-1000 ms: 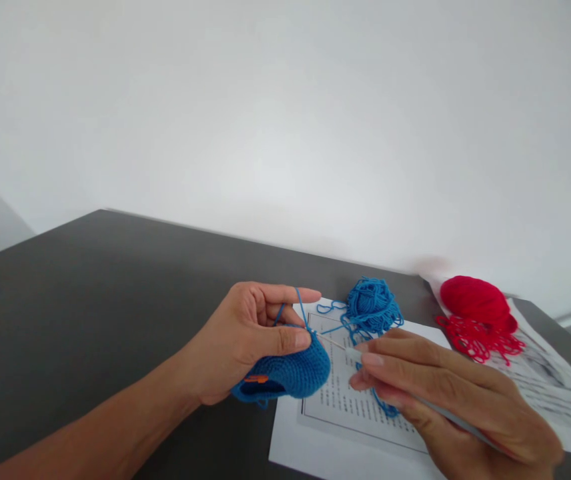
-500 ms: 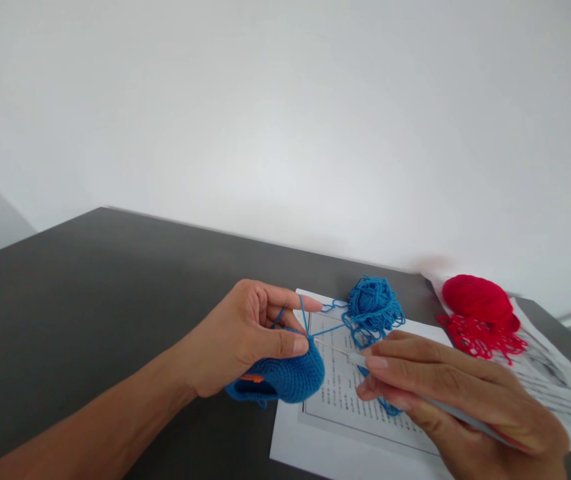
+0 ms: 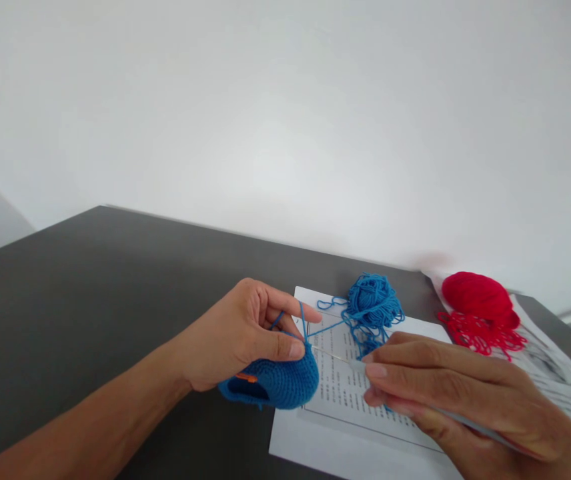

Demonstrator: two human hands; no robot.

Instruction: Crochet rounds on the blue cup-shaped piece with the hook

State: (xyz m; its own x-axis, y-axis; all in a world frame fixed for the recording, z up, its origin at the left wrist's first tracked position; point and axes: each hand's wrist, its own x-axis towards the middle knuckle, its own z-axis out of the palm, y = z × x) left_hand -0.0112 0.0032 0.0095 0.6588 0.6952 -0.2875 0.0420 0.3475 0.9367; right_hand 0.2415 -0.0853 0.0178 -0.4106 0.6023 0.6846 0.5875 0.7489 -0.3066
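Between thumb and fingers, my left hand (image 3: 258, 333) pinches the top edge of a blue crocheted piece (image 3: 290, 383), hollow and cup-like, its dark opening toward the lower left. An orange stitch marker (image 3: 246, 378) shows at that opening. Blue yarn loops over my left index finger, which is stretched out to the right. My right hand (image 3: 455, 387) grips the pale handle of a crochet hook (image 3: 333, 355); the hook's thin metal shaft reaches left to the edge of the piece, where its tip is hidden in the yarn. A strand runs from there toward the blue yarn ball (image 3: 373, 303).
Beneath the hands lies a printed sheet (image 3: 325, 440) on the dark table (image 3: 115, 287). Loose blue strands spill from the ball onto it. Farther right, a red yarn ball (image 3: 480, 300) with tangled strands rests on another sheet (image 3: 555, 380). A white wall (image 3: 265, 120) stands behind the table.
My right hand and the hook have shifted slightly right and down. The crocheted piece has tilted and moved a little to the left, while my left hand keeps its pinch.
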